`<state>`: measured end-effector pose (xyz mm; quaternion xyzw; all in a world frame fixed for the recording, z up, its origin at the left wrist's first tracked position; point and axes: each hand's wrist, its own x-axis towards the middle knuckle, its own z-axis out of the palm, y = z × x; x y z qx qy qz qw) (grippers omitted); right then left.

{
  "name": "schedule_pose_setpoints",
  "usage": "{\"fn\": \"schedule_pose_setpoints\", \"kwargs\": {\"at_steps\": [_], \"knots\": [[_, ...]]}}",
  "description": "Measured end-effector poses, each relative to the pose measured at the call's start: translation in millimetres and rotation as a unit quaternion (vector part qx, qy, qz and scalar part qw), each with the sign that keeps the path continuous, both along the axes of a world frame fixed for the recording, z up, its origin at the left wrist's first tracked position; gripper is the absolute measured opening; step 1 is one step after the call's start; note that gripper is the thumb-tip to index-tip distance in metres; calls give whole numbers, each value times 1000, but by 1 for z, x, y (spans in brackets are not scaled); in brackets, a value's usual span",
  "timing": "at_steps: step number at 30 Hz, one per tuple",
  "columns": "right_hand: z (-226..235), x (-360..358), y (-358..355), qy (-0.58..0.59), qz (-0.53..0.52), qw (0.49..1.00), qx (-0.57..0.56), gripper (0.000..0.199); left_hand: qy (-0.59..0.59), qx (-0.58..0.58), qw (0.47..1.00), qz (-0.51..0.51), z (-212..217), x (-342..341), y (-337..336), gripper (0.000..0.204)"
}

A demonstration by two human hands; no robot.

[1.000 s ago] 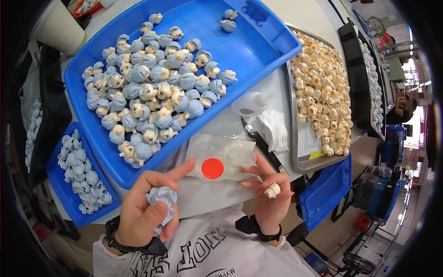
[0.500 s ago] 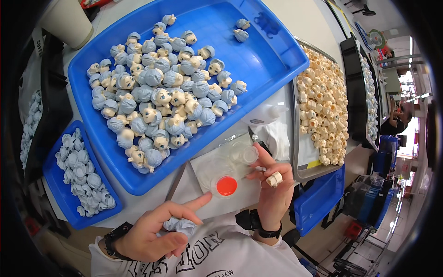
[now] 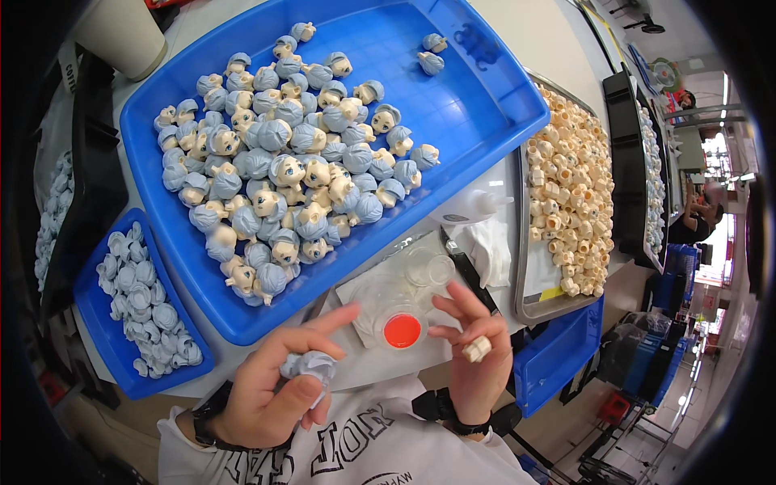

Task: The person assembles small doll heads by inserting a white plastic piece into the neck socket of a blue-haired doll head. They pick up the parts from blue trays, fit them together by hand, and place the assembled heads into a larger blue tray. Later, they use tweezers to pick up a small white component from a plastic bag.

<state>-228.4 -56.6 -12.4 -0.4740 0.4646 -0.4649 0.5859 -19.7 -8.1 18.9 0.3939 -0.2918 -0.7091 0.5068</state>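
My left hand (image 3: 275,396) is closed around a pale blue doll hair piece (image 3: 312,369), its index finger stretched out toward the clear dish. A small cream doll head part (image 3: 477,349) is held against the fingers of my right hand (image 3: 485,368), while that hand's index finger and thumb are apart with nothing visible between them. Between both hands lies a round clear dish with a red disc (image 3: 402,331) in it. Just behind it sits a clear plastic cup (image 3: 430,268), near my right fingertips. Neither hand touches the dish.
A large blue tray (image 3: 485,153) holds many doll heads with blue hair. At left, a small blue bin (image 3: 89,311) holds hair pieces; at right, a metal tray (image 3: 558,309) holds cream parts. A black-handled knife (image 3: 469,271), white bottle (image 3: 469,206) and white cloth (image 3: 491,250) lie between.
My left hand has risen slightly with the hair piece, its index finger lifting from beside the dish. My right fingers have spread and drawn back from the clear cup.
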Motion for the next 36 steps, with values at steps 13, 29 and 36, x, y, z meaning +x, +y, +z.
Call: {"fn": "schedule_pose_setpoints", "kwargs": {"at_steps": [13, 29, 36], "knots": [[-4, 5, -17, -29, 60, 997, -47, 44, 42, 50, 994, -84, 5, -13, 0, 33], [-2, 4, -26, -124, -70, 989, -37, 38, 61, 9, 991, -121, -6, -33, -12, 27], [-3, -15, -33, -54, -190, 972, -125, 38, 42, 52, 990, -122, -4, -30, -15, 21]]}}
